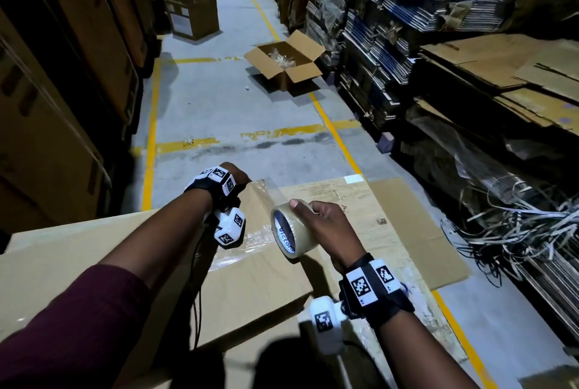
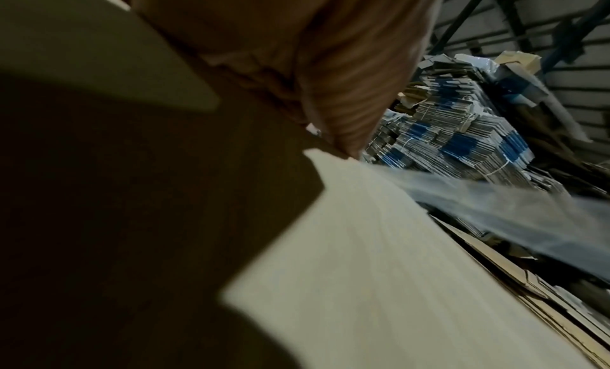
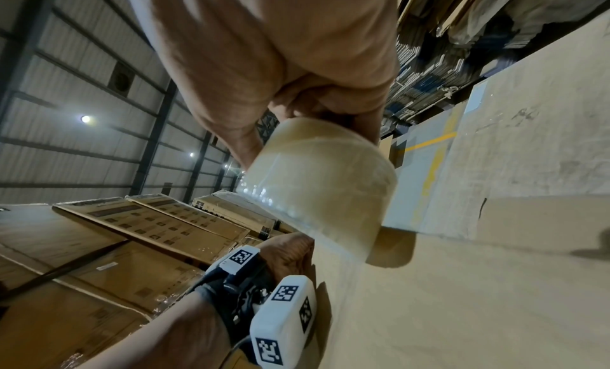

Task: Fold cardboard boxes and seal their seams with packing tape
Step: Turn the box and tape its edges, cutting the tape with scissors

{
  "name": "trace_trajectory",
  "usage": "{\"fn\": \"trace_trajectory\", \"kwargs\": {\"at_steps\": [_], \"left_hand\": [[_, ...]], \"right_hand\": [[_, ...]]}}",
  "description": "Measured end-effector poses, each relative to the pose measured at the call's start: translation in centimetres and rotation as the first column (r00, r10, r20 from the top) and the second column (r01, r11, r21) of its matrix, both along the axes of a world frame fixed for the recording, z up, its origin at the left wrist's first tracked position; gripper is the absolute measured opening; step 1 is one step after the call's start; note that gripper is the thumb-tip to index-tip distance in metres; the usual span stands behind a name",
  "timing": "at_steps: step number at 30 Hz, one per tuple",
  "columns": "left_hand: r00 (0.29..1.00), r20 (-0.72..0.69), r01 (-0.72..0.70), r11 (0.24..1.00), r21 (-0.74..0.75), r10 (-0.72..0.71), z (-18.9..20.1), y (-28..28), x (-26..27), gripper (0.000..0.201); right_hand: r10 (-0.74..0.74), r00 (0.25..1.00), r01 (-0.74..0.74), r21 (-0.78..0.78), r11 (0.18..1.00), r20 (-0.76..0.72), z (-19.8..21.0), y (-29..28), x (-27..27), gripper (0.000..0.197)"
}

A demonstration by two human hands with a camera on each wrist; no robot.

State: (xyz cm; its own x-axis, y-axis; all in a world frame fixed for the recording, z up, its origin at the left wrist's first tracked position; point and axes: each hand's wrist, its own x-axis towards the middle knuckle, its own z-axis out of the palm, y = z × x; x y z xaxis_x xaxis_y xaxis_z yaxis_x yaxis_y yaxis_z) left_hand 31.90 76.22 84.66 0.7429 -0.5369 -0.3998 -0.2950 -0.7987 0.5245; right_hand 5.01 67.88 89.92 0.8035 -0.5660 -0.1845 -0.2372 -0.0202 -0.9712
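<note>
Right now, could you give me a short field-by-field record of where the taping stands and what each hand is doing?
Setting: warehouse aisle, grey floor with yellow lines
Work piece: cardboard box, closed top facing up
Right hand: grips the tape roll above the box
Left hand: at the far edge of the box, at the tape's end; fingers hidden
Tape strip: clear, stretched from the roll to the left hand, not yet pressed flat
Underneath: flat cardboard sheet on the floor
Background: open box farther down the aisle
</note>
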Motion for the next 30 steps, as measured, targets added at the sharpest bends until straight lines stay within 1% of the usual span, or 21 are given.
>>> {"fn": "trace_trajectory", "kwargs": {"at_steps": [1, 2, 3, 4, 5, 6, 7, 8, 9, 10, 11, 12, 13, 14, 16, 17, 19, 21, 24, 28, 30], "left_hand": [[0.996, -0.079, -0.055, 0.997, -0.054, 0.051, 0.0, -0.1, -0.4, 0.020], [0.973, -0.127, -0.206, 0.971, -0.119, 0.191, 0.2, -0.4, -0.7, 0.030], [0.962, -0.093, -0.268, 0.950, -0.159, 0.256, 1.1, -0.7, -1.0, 0.034], [0.962, -0.025, -0.272, 0.954, -0.125, 0.271, 1.8, -0.5, -1.3, 0.031], [0.968, -0.004, -0.249, 0.966, -0.069, 0.250, 2.6, -0.4, -1.6, 0.018], [0.974, 0.014, -0.223, 0.972, -0.074, 0.224, 2.7, -0.4, -1.2, 0.012], [0.972, 0.009, -0.231, 0.967, -0.109, 0.233, 3.2, -0.1, -1.1, 0.018], [0.971, 0.008, -0.237, 0.959, -0.157, 0.241, 3.2, 0.0, -1.1, 0.014], [0.969, -0.019, -0.245, 0.940, -0.239, 0.248, 3.5, 0.4, -1.6, 0.002], [0.969, -0.039, -0.246, 0.925, -0.290, 0.246, 3.1, 0.5, -1.7, 0.012], [0.974, -0.041, -0.223, 0.914, -0.338, 0.222, 2.8, 0.5, -2.2, 0.018], [0.984, -0.041, -0.179, 0.924, -0.339, 0.176, 2.5, 0.4, -2.9, 0.017], [0.994, -0.035, -0.105, 0.945, -0.311, 0.099, 2.3, 0.5, -3.7, 0.016], [0.999, -0.033, -0.049, 0.962, -0.270, 0.042, 1.9, 0.6, -4.0, 0.019], [0.999, -0.031, -0.021, 0.972, -0.235, 0.014, 1.4, 0.7, -4.2, 0.026], [1.000, -0.023, -0.011, 0.972, -0.235, 0.006, 1.4, 0.7, -4.1, 0.029], [0.999, -0.026, -0.025, 0.972, -0.232, 0.019, 1.2, 0.7, -3.7, 0.035], [0.999, -0.041, -0.027, 0.975, -0.222, 0.019, 1.3, 0.9, -3.8, 0.035], [0.998, -0.049, -0.037, 0.971, -0.235, 0.026, 1.8, 0.7, -4.0, 0.035], [0.998, -0.054, -0.034, 0.979, -0.202, 0.024, 2.5, 0.7, -4.3, 0.037], [0.998, -0.056, -0.048, 0.980, -0.193, 0.038, 2.4, 0.6, -4.1, 0.038]], "right_hand": [[-0.013, 1.000, 0.013, 0.002, 1.000, 0.010, 0.0, 0.0, -0.2, 0.045], [-0.025, 1.000, 0.025, 0.000, 1.000, 0.018, 0.0, 0.1, -0.4, 0.045], [-0.036, 0.999, 0.036, -0.005, 0.999, 0.022, -0.1, 0.1, -0.4, 0.048], [-0.043, 0.999, 0.043, -0.019, 0.999, 0.017, -0.1, 0.2, -0.4, 0.051], [-0.041, 0.999, 0.041, -0.037, 0.998, 0.013, -0.1, 0.4, -0.5, 0.053], [-0.030, 0.999, 0.031, -0.044, 0.999, 0.011, 0.0, 0.5, -0.5, 0.054], [-0.016, 1.000, 0.017, -0.038, 0.999, 0.012, -0.1, 0.6, -0.6, 0.054], [-0.001, 1.000, 0.001, -0.025, 1.000, 0.007, -0.2, 0.7, -0.6, 0.054], [0.018, 1.000, -0.018, -0.018, 1.000, 0.003, -0.3, 0.8, -0.8, 0.059], [0.035, 0.999, -0.035, -0.015, 0.999, 0.000, -0.4, 1.0, -0.9, 0.067], [0.045, 0.999, -0.045, -0.014, 0.999, 0.001, -0.4, 1.1, -1.0, 0.075], [0.043, 0.999, -0.043, -0.013, 0.999, -0.006, -0.4, 1.2, -1.1, 0.080], [0.040, 0.999, -0.040, -0.011, 0.999, -0.009, -0.4, 1.3, -1.2, 0.080], [0.037, 0.999, -0.037, -0.005, 0.999, -0.011, -0.4, 1.4, -1.3, 0.075], [0.027, 0.999, -0.027, 0.015, 1.000, -0.021, -0.4, 1.4, -1.5, 0.063], [0.019, 1.000, -0.019, 0.017, 1.000, -0.025, -0.4, 1.5, -1.6, 0.062], [-0.002, 1.000, 0.003, 0.009, 1.000, -0.025, -0.4, 1.7, -2.0, 0.063], [-0.021, 1.000, 0.022, 0.014, 1.000, -0.023, -0.3, 1.9, -2.9, 0.066], [-0.044, 0.999, 0.045, 0.023, 0.999, -0.012, 0.3, 2.5, -5.2, 0.043], [-0.034, 0.998, 0.035, 0.009, 0.999, -0.046, 1.2, 3.6, -9.2, 0.041], [-0.010, 0.997, 0.012, 0.026, 1.000, -0.076, 1.3, 4.2, -11.0, 0.041]]}}
